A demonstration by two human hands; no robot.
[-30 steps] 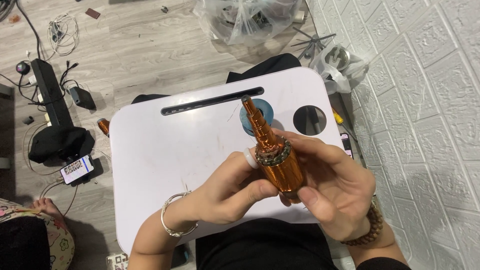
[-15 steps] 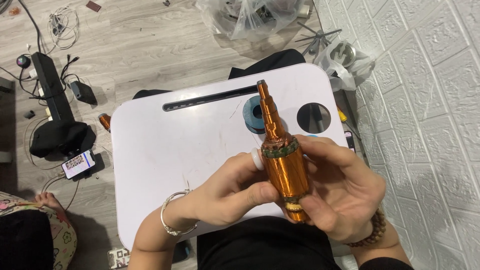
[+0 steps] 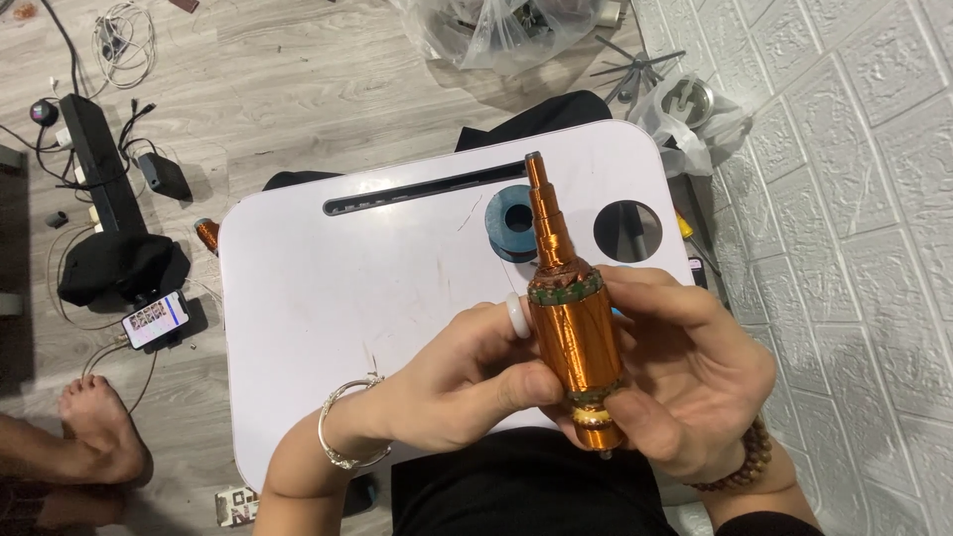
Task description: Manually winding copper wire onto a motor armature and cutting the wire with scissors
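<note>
Both hands are gripping the copper-wound rotor (image 3: 576, 337) over the worktop (image 3: 328, 298): left hand (image 3: 467, 382) clamped mid-body, right hand (image 3: 685, 382) wrapped low. Probably heavy, stiff, smooth; windings scratch easily.

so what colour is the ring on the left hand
White, on the left hand; the ring shows best in the head view.

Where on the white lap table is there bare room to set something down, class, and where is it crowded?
Free: the table's left half, between the slot, the left edge and the left hand. Crowded: the right side, with the blue spool, round cup hole, and both hands around the copper-wound rotor, right hand.
</note>
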